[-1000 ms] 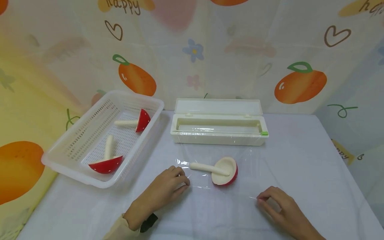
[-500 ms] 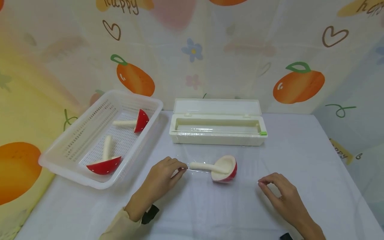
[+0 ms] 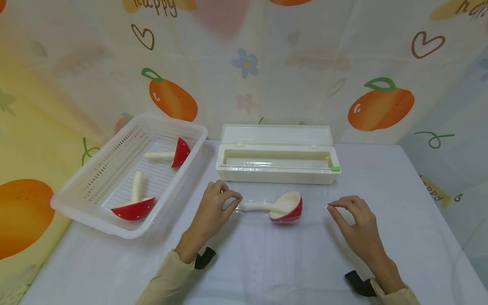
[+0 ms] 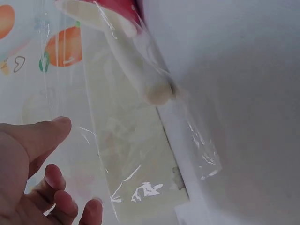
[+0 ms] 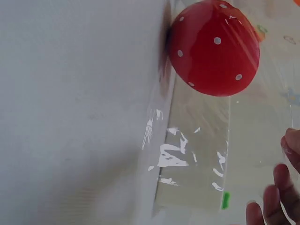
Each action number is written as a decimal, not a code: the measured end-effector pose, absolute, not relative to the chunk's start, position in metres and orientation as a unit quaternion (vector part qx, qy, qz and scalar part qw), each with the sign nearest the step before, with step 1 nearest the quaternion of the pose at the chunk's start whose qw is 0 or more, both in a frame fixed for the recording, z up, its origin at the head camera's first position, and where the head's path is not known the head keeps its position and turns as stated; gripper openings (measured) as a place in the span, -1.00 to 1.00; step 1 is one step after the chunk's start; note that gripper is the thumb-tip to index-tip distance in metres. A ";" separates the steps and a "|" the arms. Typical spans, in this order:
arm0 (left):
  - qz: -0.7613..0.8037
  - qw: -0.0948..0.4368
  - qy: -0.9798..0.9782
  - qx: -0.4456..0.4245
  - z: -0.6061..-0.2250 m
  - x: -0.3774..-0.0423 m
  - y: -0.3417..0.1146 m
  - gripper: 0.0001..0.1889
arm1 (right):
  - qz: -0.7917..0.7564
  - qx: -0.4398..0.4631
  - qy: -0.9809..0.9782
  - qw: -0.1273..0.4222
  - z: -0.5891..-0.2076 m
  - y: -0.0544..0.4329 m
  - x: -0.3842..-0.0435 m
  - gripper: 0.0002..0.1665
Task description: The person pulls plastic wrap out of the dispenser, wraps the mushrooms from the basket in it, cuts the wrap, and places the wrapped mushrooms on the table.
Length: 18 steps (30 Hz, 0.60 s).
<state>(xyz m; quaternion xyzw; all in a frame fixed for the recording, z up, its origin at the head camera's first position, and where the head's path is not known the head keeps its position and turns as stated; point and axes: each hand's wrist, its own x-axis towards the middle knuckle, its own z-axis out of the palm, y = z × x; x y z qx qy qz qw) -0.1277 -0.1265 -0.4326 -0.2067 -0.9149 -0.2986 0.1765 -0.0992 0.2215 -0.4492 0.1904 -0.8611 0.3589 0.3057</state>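
A toy mushroom [image 3: 288, 208] with a red, white-dotted cap and pale stem lies on its side at the table's middle, its stem toward the left. Clear cling film [image 4: 202, 149] covers it and shows glossy creases in both wrist views. My left hand [image 3: 213, 212] pinches one corner of the film between thumb and forefinger, just beyond the stem's end. To the right of the cap, my right hand [image 3: 357, 228] pinches the other corner, remaining fingers loosely bent. Behind the mushroom, the white cling film dispenser [image 3: 278, 176] has its lid raised.
On the left, a white perforated basket [image 3: 87, 182] holds two more toy mushrooms, one with its red cap [image 3: 134, 210] toward the front. A green slider [image 3: 335, 168] sits on the dispenser's right end. A printed cloth [image 3: 289, 84] hangs behind the table.
Both hands have moved away from the person, toward the dispenser, drawing the film's near edge up and over the mushroom. The mushroom has tipped slightly; its red side shows more.
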 end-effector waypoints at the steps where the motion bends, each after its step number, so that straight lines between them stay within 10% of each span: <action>1: -0.297 0.179 -0.915 -0.206 -0.432 -0.129 -0.125 -0.90 | 0.359 0.185 -0.861 0.309 -0.449 0.221 -0.101 -0.64; 9: -0.313 0.173 -0.916 -0.183 -0.433 -0.138 -0.114 -0.88 | 0.403 0.148 -0.853 0.298 -0.445 0.214 -0.112 -0.77; 18: -0.385 0.123 -0.903 -0.146 -0.440 -0.149 -0.101 -0.88 | 0.544 0.053 -0.827 0.128 -0.445 0.193 -0.122 -0.83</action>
